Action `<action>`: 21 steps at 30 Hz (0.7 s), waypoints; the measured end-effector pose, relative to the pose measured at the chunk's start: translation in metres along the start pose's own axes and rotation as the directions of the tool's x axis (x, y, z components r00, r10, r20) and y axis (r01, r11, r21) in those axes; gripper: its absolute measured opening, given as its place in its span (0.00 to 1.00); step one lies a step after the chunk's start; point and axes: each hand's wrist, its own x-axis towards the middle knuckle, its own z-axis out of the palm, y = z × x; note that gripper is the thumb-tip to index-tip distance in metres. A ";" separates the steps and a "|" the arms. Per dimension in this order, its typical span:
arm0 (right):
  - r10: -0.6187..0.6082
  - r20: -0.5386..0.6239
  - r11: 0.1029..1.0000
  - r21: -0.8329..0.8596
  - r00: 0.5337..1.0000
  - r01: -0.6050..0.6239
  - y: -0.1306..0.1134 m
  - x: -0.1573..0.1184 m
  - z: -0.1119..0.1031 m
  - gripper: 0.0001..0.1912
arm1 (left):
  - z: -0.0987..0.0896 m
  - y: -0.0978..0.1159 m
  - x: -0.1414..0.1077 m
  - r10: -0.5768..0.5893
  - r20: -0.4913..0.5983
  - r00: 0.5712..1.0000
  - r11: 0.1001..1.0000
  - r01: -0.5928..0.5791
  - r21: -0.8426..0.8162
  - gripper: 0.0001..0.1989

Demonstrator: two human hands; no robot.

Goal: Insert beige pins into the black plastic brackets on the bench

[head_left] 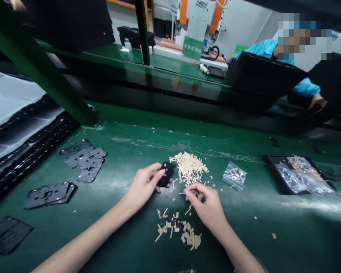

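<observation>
My left hand (pixel 149 181) grips a black flat plate (pixel 168 174) between thumb and fingers, tilted above the green table. Small pale pieces show on the plate near the thumb. My right hand (pixel 202 197) pinches a thin pale strip (pixel 182 193), just right of the plate. Beyond both hands lies a heap of pale strips (pixel 190 167). Nearer to me is a looser scatter of pale bits (pixel 191 237), mixed with a few small black pieces (pixel 170 218).
Stacks of black plates (pixel 88 161) lie at the left, beside a rack of black trays (pixel 31 140). A small clear bag (pixel 234 175) and a black tray (pixel 284 185) with plastic bags sit at the right. A green post (pixel 42 64) rises left. Across the bench, a person in blue works.
</observation>
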 end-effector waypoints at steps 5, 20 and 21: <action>-0.104 0.154 0.951 -0.274 0.983 0.143 0.004 0.001 0.004 0.06 | -0.013 0.011 0.068 0.098 -0.115 0.989 0.995 -0.094 0.043 0.14; -0.276 0.318 0.788 -0.465 0.907 0.403 0.014 -0.005 0.012 0.09 | -0.074 -0.011 0.002 0.269 -0.435 0.860 0.773 0.077 0.630 0.07; -0.284 0.321 0.783 -0.466 0.903 0.412 0.015 -0.005 0.013 0.09 | -0.084 -0.015 -0.013 0.266 -0.487 0.832 0.728 0.158 0.667 0.07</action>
